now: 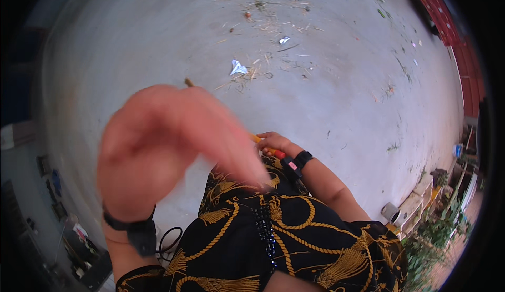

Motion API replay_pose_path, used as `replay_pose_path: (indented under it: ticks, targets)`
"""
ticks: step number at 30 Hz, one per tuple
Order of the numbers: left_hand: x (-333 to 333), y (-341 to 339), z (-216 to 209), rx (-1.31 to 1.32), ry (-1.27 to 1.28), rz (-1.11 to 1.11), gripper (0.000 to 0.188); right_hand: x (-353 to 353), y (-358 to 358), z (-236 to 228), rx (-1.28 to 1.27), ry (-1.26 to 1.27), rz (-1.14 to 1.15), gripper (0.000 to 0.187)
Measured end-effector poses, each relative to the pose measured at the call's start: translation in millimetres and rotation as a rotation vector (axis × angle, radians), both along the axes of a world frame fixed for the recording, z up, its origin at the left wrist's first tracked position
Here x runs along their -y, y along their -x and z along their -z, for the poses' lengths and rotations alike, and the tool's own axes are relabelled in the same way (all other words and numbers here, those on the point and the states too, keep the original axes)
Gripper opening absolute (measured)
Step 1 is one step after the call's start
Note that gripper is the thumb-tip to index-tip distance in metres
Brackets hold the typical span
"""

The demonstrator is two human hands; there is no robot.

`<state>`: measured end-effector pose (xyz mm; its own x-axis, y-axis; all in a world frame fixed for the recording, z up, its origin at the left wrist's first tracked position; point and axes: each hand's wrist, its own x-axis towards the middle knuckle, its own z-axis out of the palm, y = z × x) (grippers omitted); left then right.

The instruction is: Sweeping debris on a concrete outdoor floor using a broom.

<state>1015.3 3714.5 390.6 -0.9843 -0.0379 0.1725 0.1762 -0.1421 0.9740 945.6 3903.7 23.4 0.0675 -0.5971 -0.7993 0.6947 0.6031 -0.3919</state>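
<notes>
Close in front, my left hand [158, 134] is raised and smeared by motion. Its fingers stretch out and bend down to the right, and nothing shows in its grasp. Lower down, my right hand [274, 141] is wrapped round a yellow stick with a red end [279, 154], held against my clothing. Much of the stick is hidden behind the left hand. A small brown tip [188, 82] pokes out above the left hand, in line with the stick; whether it is part of it, I cannot tell. Dark bands sit on both wrists.
On the grey concrete floor [158, 39] lie straw bits and crumpled silvery scraps [238, 67]. Leafy plants [439, 234] and pale blocks [415, 205] line the right side. A red panel [439, 16] stands at the far right. Dark items [79, 244] stand at the lower left.
</notes>
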Motion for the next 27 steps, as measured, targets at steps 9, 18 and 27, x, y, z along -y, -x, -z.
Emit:
replay_pose_path:
  ticks: [9,18,27]
  targets:
    - [47.6,-28.2,-47.8,-0.343,-0.394,0.213,0.020,-53.8,103.4,47.9,0.111,-0.198,0.691,0.017]
    - [94.8,-20.6,-32.2,-0.427,-0.504,0.159,0.017,12.1,114.3,-40.0,-0.358,-0.158,0.605,0.016]
    - [112.4,44.5,-16.9,-0.435,-0.560,0.118,0.015,108.4,95.2,-35.3,-0.059,0.020,0.271,0.041]
